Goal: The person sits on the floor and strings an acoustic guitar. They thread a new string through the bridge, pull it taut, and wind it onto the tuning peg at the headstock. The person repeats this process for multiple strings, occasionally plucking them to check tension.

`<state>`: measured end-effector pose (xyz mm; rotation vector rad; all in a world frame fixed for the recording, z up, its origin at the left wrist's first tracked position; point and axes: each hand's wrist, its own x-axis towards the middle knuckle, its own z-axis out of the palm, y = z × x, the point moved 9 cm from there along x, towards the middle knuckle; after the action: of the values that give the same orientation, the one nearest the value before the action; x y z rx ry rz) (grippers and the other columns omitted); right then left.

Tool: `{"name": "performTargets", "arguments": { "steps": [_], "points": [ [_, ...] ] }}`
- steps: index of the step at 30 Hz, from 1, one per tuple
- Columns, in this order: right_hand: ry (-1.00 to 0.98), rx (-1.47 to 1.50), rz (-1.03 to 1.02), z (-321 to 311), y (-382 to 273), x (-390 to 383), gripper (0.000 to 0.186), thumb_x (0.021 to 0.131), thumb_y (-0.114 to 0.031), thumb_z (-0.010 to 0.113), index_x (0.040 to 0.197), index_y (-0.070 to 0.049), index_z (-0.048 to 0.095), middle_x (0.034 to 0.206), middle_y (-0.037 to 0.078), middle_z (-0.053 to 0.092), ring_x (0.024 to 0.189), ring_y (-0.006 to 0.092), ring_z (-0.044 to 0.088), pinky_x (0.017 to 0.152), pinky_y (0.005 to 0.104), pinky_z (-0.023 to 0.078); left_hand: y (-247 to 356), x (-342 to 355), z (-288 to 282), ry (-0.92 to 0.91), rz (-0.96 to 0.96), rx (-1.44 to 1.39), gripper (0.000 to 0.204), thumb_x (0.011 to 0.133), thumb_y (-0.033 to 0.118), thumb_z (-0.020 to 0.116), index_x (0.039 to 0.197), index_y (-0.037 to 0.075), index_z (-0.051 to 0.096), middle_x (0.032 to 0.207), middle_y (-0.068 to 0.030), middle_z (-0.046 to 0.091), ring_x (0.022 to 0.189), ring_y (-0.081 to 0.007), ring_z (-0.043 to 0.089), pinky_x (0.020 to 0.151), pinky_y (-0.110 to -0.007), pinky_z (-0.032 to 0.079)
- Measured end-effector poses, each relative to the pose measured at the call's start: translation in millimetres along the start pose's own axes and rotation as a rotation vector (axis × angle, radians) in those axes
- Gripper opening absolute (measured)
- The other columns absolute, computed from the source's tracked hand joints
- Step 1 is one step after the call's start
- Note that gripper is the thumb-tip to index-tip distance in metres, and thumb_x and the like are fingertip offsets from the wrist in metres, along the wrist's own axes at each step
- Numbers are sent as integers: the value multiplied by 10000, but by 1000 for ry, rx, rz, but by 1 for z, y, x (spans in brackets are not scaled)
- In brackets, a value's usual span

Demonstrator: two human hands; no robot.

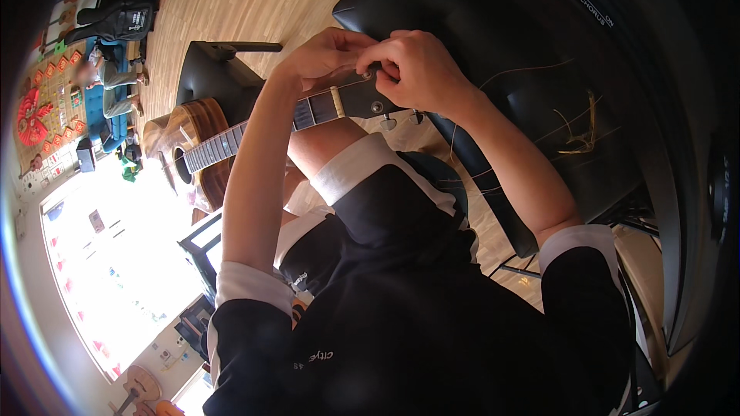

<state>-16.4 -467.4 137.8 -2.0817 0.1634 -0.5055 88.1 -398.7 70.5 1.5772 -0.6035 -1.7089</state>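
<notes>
An acoustic guitar (202,146) lies across my lap, its wooden body to the left and its dark headstock (362,98) at the centre top. My left hand (327,52) curls over the top of the headstock near the white nut. My right hand (416,69) pinches something small at the headstock's upper edge, by the tuning posts; what it pinches is hidden by the fingers. Silver tuner knobs (389,123) hang below the headstock. Loose coiled strings (578,135) lie on a black surface to the right.
A large black case or amplifier (493,23) fills the upper right. A black stool (212,69) stands on the wood floor behind the guitar. A person (116,81) sits on a blue sofa at far left. More guitars (139,385) stand at lower left.
</notes>
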Motion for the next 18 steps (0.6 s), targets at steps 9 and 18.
{"name": "performTargets", "arguments": {
  "steps": [9, 18],
  "points": [
    [-14, -10, 1, 2, 4, -1, 183, 714, -62, 702, 862, -152, 761, 618, 72, 644, 628, 268, 660, 659, 384, 557, 5, 15, -6, 75, -57, 382, 223, 840, 12, 642, 1057, -22, 677, 910, -39, 686, 793, -95, 612, 713, -226, 490],
    [41, 78, -31, 2, 4, 0, 155, 692, -25, 689, 823, -98, 651, 548, 48, 530, 537, 224, 550, 564, 350, 477, -6, 15, -17, 168, -56, 454, 197, 791, 79, 658, 966, 17, 723, 816, -7, 662, 741, -76, 572, 662, -222, 432]
  ]
}}
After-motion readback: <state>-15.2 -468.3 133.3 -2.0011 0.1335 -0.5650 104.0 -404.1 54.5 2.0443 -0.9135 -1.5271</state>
